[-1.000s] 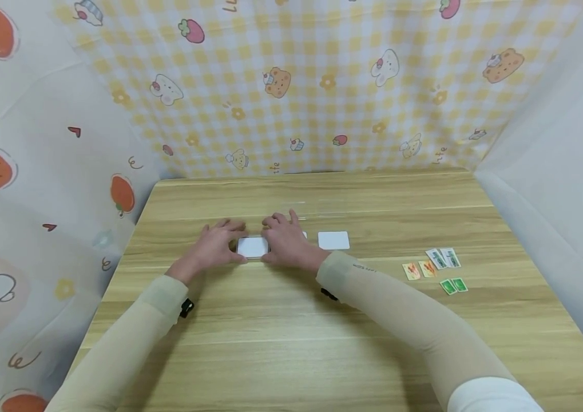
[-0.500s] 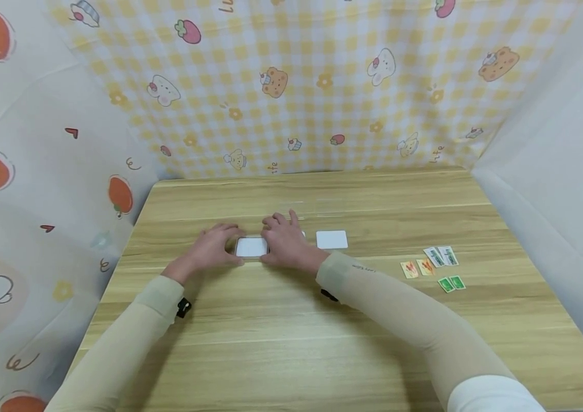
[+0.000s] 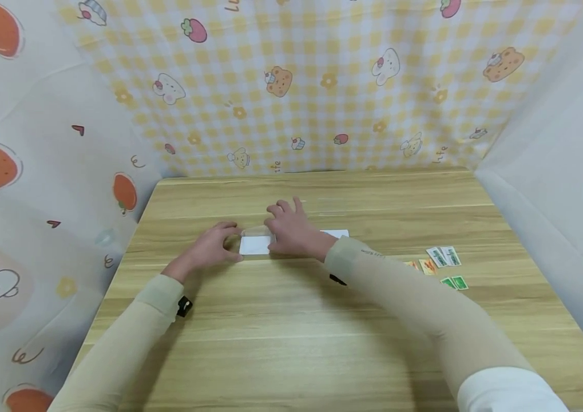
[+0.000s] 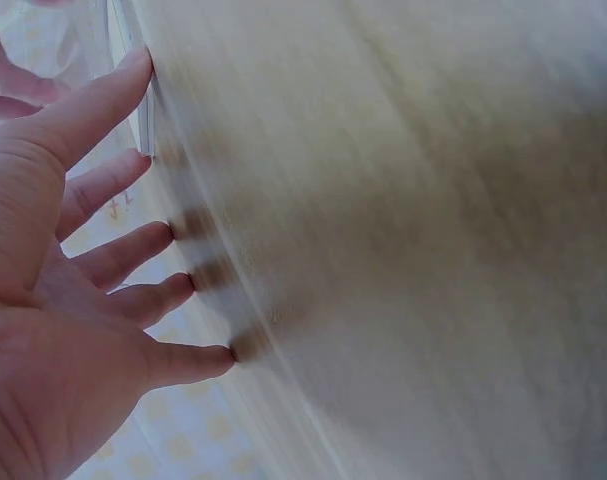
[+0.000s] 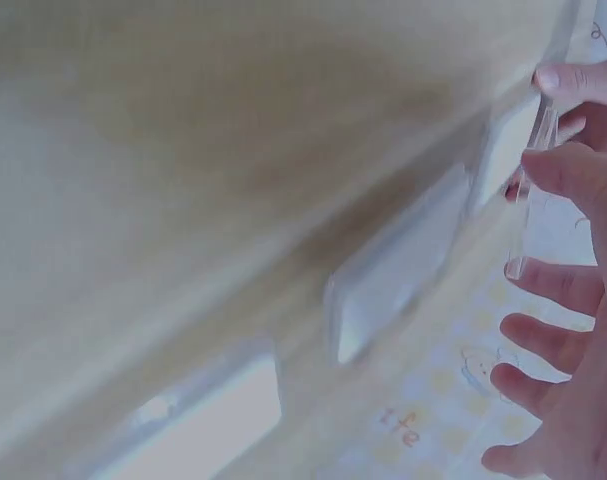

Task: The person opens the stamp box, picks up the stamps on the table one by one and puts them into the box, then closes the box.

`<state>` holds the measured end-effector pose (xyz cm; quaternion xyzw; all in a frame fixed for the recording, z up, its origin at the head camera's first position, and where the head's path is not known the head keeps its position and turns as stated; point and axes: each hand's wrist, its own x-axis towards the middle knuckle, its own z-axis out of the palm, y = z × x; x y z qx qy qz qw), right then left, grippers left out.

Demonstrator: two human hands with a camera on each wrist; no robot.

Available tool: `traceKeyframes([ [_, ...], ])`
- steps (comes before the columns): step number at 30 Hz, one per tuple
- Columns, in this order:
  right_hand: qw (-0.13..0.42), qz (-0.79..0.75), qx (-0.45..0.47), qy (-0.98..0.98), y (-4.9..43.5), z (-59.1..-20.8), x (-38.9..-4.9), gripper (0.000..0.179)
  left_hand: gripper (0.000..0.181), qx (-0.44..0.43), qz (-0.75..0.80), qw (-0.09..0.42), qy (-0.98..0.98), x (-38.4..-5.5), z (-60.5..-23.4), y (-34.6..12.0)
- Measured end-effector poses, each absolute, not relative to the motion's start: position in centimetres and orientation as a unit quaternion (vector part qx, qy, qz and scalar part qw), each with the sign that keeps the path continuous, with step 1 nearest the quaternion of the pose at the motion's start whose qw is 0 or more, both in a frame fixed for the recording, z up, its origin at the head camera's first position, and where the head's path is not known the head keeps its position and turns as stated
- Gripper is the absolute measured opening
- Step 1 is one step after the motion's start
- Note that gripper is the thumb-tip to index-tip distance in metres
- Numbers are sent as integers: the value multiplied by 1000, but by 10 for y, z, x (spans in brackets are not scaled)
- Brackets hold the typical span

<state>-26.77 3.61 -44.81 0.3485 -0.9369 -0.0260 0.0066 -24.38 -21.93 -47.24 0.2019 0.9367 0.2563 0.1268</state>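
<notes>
A white card lies flat in a clear plastic case at the table's middle, between both hands. My left hand holds the case's left end between thumb and index finger; in the left wrist view the other fingertips rest on the table. My right hand pinches a clear plastic cover between thumb and index finger, its remaining fingers spread. The cover stands tilted up over the card's far side. A second white card, in a clear case, is hidden behind the right hand in the head view.
Another white card lies farther right, partly behind the right sleeve. Faint clear plastic pieces lie at the back. At right are orange stickers, blue-green stickers and green stickers, in pairs. A patterned curtain backs the table.
My right hand has risen and moved slightly right, tilting the clear cover up off the white card. The left hand stays at the case's left end.
</notes>
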Motion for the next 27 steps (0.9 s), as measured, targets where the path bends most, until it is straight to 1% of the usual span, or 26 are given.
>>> traceKeyframes([
  [2, 2, -34, 348, -937, 38, -444, -273, 60, 65, 205, 254, 120, 938, -244, -474, -219],
  [9, 8, -54, 344, -937, 43, -423, -297, 59, 64, 206, 249, 108, 940, -243, -474, -219],
  [16, -16, -27, 329, -944, 42, -409, -319, 58, 62, 211, 247, 99, 941, -244, -476, -219],
  [21, -17, -6, 322, -946, 39, -412, -333, 60, 62, 201, 253, 102, 941, -245, -477, -222],
  [27, -39, 43, 302, -952, 36, -429, -345, 62, 61, 206, 251, 101, 941, -247, -479, -222],
])
